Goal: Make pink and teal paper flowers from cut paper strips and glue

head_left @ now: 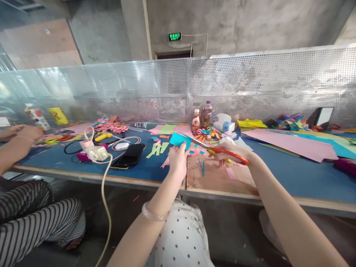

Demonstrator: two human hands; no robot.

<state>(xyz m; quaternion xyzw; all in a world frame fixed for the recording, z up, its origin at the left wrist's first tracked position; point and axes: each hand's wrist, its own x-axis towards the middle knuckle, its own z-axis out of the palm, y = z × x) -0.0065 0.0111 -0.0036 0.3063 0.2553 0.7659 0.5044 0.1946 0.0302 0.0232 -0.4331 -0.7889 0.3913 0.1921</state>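
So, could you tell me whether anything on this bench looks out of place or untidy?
Mostly clutter: green paper strips and offcuts lie scattered on the blue table, and a cream cable trails over its front edge.

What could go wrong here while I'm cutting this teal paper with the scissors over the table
The open scissors point toward the left hand pinching the teal paper, so a thumb could get nicked. The paper is small, and it may slip or cut crookedly. The two bottles stand just behind the blades among paper scraps; a wide stroke of the right hand might tip them.
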